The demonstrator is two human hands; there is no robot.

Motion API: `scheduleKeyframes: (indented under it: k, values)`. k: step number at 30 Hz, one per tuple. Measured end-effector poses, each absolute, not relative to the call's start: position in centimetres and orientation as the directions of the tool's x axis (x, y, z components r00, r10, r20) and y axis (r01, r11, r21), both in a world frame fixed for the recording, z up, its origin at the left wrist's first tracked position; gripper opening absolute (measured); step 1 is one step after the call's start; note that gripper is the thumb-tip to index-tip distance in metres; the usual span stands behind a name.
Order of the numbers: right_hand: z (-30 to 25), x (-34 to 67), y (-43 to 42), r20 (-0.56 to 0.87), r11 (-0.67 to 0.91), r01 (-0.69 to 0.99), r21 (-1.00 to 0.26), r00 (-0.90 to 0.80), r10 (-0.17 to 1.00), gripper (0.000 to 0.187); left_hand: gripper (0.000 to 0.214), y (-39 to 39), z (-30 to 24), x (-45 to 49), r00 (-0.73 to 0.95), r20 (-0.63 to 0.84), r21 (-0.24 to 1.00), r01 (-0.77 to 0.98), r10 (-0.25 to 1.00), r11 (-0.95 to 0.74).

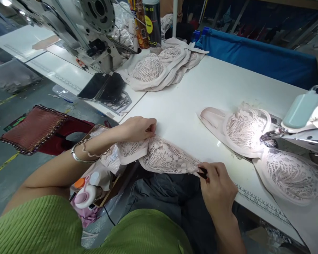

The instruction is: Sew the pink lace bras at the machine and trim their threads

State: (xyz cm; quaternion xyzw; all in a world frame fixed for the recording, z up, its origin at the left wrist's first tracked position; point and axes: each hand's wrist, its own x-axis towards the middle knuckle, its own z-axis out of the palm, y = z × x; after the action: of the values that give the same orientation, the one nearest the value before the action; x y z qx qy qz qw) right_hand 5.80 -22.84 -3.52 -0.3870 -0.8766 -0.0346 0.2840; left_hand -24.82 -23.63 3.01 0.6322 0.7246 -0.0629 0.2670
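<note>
A pale pink lace bra is stretched between my hands at the table's front edge, above my lap. My left hand is closed, pinching its upper lace edge between thumb and fingers. At the other end, my right hand is closed around the bra's tip. A small dark tool pokes out of the right-hand fingers; its kind is mostly hidden. Further right, another pale pink bra lies under the lit head of a sewing machine, one cup either side of the needle area.
Several bras lie stacked at the back, beside a dark can. A second sewing machine stands back left, near a dark phone-like case. A blue fabric bin borders the far edge. Bottles sit in a box below left.
</note>
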Motion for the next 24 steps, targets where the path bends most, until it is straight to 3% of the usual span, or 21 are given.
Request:
scheduleKeyframes:
  k: [4,7,12,17,20,22,24]
  values:
    - [-3.4,7.4,-23.1,0.571,0.786,0.618,0.03,-0.656,0.494,0.036,0.011,-23.5,2.3,-25.1,-0.085,-0.46,0.222,0.953,0.884,0.207]
    - [-3.3,8.4,-23.6,0.542,0.792,0.606,0.077,-0.692,0.477,0.046,0.01,-23.5,1.6,-25.6,-0.07,-0.428,0.241,0.952,0.901,0.189]
    - [-3.4,9.0,-24.0,0.522,0.779,0.626,0.048,-0.68,0.515,0.052,0.012,-23.5,1.6,-25.6,-0.012,-0.395,0.327,0.932,0.919,0.153]
    - [-4.0,8.4,-23.6,0.537,0.795,0.604,-0.058,-0.652,0.535,0.035,0.012,-24.1,2.9,-24.5,-0.048,-0.381,0.359,0.913,0.923,0.195]
    - [-4.1,9.2,-24.4,0.629,0.84,0.538,-0.067,-0.631,0.454,0.029,0.015,-26.0,4.1,-24.2,0.038,-0.408,0.533,0.821,0.912,0.204]
    - [-3.7,11.3,-26.1,0.674,0.856,0.511,-0.083,-0.604,0.426,0.031,0.018,-27.6,4.8,-23.8,0.203,-0.407,0.674,0.725,0.891,0.142]
    - [-3.0,14.5,-28.5,0.679,0.832,0.531,-0.158,-0.554,0.482,0.038,0.018,-29.0,5.0,-22.8,0.429,-0.395,0.774,0.632,0.812,0.043]
